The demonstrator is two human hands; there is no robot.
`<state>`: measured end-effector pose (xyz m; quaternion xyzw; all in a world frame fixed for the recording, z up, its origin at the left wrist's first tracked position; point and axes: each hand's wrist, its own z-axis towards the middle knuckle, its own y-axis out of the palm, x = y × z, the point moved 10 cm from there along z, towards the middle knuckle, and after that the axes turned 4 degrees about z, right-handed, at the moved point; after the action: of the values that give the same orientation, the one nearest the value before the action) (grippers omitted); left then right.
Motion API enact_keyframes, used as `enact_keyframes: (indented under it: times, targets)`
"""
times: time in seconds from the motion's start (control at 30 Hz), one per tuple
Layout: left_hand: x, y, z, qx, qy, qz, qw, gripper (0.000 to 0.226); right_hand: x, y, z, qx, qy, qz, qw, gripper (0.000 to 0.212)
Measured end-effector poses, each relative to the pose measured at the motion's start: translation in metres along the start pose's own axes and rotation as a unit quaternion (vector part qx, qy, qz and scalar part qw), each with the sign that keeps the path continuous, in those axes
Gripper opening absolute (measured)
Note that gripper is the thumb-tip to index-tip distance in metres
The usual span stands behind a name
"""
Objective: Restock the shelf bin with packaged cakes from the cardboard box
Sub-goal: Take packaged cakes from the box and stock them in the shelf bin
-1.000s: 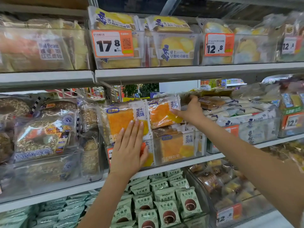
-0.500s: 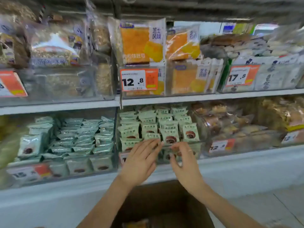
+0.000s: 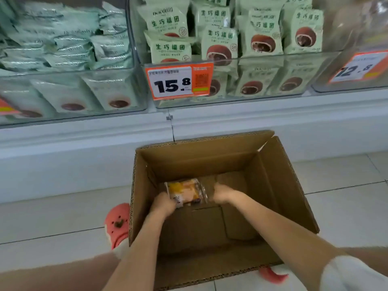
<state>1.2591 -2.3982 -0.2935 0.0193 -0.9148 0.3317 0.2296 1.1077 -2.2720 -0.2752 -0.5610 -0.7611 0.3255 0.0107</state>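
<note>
We are gripping a cake (image 3: pixel 185 194) with both hands, left (image 3: pixel 162 203) and right (image 3: pixel 222 193), near the box's (image 3: pixel 279 175) far wall.

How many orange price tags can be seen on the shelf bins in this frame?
3. One reading 15.8 on the middle bin, one reading 12.8 on the right bin, and a sliver of another at the left edge. Others may lie out of view.

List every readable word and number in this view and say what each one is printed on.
"15.8": orange price tag on the middle shelf bin.
"12.8": orange price tag on the bin to the right.
"生巧福团": green cake packets in the middle bin.
Blurred: small print on both tags, brand line on the packets, pale packets on the left, packaged cake in the cardboard box.
</note>
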Motion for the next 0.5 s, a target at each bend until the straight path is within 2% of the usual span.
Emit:
enact_keyframes:
  times: [0.2,0.3,0.4,0.5]
  targets:
    - [-0.036,0.034,0.035,-0.029,-0.106,-0.107,0.988,0.039,0.013,0.035,0.058,-0.016,0.029,0.086,0.996,0.064]
    - [-0.047,0.049,0.044,-0.057,-0.150,-0.156,0.975,0.041,0.018,0.044,0.081,0.013,0.010,0.085,0.996,0.065]
    - [-0.052,0.062,0.050,-0.086,-0.160,-0.202,0.962,0.040,0.013,0.058,0.082,0.002,-0.015,0.065,0.998,0.071]
    - [-0.052,0.062,0.051,-0.073,-0.154,-0.280,0.945,0.035,0.014,0.068,0.083,0.006,-0.007,0.196,0.981,0.071]
